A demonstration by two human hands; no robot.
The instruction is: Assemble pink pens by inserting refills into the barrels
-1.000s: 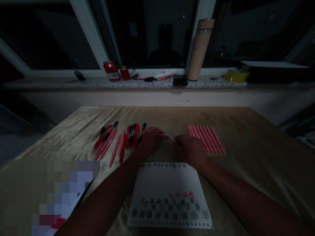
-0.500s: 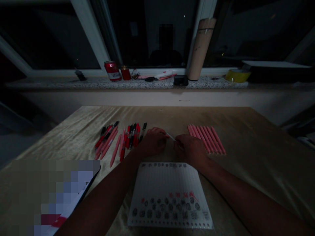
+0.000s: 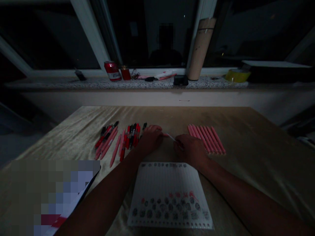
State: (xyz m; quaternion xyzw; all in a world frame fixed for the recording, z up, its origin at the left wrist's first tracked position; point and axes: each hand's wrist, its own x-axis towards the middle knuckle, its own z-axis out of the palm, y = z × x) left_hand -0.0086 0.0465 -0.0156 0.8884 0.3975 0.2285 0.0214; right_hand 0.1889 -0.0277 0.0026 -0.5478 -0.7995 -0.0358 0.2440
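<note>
Between my two hands, above the cloth, runs a thin white pen refill [image 3: 171,137] with a small pink pen part [image 3: 165,134] at its left end. My left hand [image 3: 152,138] is closed around the pink part, with its fingertips partly hidden in the dim light. The refill's right end goes into the curled fingers of my right hand [image 3: 190,148]; whatever else lies inside that grip is hidden. Just right of it is a row of several pink pens [image 3: 207,139], side by side. Left of my left hand lie mixed red, black and pink pens [image 3: 131,136].
Another pile of pink, red and black pens [image 3: 106,139] lies farther left on the tablecloth [image 3: 236,183]. A lined notepad [image 3: 169,183] with stamped marks is in front of me. The windowsill holds a red can [image 3: 113,71], a tall tube [image 3: 201,49] and yellow tape [image 3: 237,75].
My left hand has shifted slightly left, and more of the pink part shows beside its fingers. My right hand stays in place.
</note>
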